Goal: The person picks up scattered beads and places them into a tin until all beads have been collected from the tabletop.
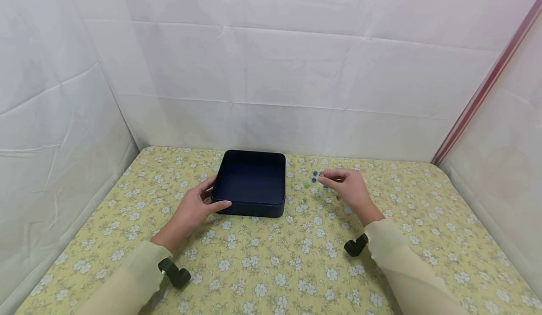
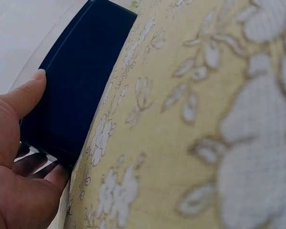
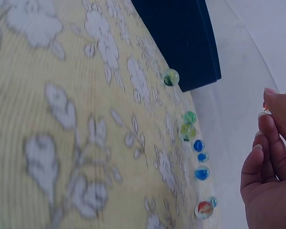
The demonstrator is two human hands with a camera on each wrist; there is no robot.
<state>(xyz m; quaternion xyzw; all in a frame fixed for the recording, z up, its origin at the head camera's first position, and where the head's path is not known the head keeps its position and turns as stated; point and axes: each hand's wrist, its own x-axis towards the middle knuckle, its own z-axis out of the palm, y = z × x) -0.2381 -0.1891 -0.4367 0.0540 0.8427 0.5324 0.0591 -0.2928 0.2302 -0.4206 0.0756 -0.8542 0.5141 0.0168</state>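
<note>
A dark navy square box (image 1: 250,208), open at the top, stands on the table. My left hand (image 1: 194,214) grips its near left corner, the thumb along the front wall and the fingers round the left side. To the right of the box, my right hand (image 1: 350,190) is raised over loose glass marbles. Between its thumb and index finger it pinches a marble (image 3: 265,107), of which only an orange sliver shows. Below lie green marbles (image 3: 187,132), blue marbles (image 3: 201,172) and a red-and-white marble (image 3: 204,210).
A yellow cloth (image 1: 262,268) with white flowers covers the table. White sheeting (image 1: 271,70) closes off the back and both sides. A green-swirled marble (image 3: 170,77) lies nearest the box. Black wrist cameras (image 1: 179,277) are strapped at both cuffs.
</note>
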